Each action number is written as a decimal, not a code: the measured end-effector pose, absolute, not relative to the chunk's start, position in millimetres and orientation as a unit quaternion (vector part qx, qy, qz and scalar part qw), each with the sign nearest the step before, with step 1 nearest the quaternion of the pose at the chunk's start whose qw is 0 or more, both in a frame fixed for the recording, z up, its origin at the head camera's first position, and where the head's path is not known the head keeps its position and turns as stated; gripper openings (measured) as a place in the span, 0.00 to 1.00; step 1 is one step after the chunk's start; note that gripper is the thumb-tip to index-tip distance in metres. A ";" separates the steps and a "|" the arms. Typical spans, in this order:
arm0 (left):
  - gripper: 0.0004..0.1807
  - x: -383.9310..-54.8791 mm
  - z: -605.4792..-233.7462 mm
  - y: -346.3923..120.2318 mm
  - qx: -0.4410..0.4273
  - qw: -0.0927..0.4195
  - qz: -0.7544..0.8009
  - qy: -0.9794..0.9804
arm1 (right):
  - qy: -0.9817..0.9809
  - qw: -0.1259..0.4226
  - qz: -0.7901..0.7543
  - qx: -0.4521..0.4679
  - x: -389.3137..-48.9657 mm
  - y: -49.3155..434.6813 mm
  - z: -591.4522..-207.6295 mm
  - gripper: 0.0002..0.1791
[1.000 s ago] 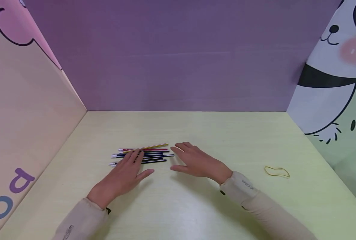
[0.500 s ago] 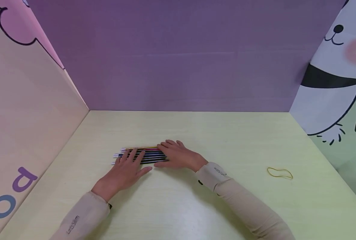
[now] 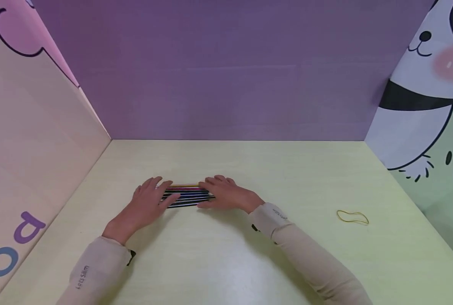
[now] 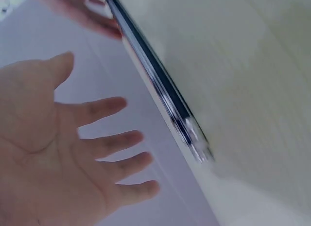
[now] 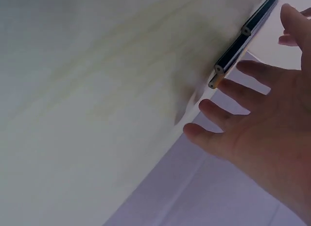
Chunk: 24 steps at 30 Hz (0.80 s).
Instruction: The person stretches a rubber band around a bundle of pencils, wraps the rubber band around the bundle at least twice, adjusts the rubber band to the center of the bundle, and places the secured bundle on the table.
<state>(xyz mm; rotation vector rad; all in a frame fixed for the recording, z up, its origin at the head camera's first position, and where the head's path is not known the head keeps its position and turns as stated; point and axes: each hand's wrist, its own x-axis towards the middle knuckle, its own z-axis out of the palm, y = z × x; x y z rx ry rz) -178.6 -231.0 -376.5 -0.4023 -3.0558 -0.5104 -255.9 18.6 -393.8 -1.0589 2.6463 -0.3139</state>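
Several pencils point(image 3: 190, 196), mostly dark with a red and a yellow one at the far side, lie side by side on the table. My left hand point(image 3: 144, 204) hovers over their left ends, thumb across the near pencils and fingers spread. Its palm and separated fingers point(image 4: 104, 109) show in the left wrist view, beside the pale pencil ends point(image 4: 197, 136). At the other end, my right hand point(image 3: 228, 195) covers the pencil tips, its thumb at the near side. The right wrist view shows its loosely extended fingers point(image 5: 214, 114) near the blunt pencil ends point(image 5: 233, 56).
A thin yellow loop like a rubber band point(image 3: 352, 217) lies on the right of the pale table point(image 3: 226, 262). A purple wall point(image 3: 226, 84) stands behind, with cartoon-printed side walls left point(image 3: 39, 140) and right point(image 3: 432, 140).
My right hand has come left onto the pencils' right ends. My left hand has shifted from on top of them to their left ends. The slanted yellow pencil now lies parallel with the others.
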 end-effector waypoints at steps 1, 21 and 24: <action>0.33 -180.5 -376.1 -235.7 -0.129 0.017 -0.184 -0.974 | 0.910 0.150 -0.146 -0.357 -258.5 21.2 -394.6 0.40; 0.37 -196.7 -402.0 -297.2 0.026 -0.006 -0.842 -0.538 | 0.572 0.183 -0.798 -0.042 -259.7 12.3 -407.7 0.37; 0.41 -195.8 -406.6 -291.1 0.015 -0.017 -0.841 -0.541 | 0.555 0.195 -0.807 -0.050 -255.2 9.8 -409.7 0.37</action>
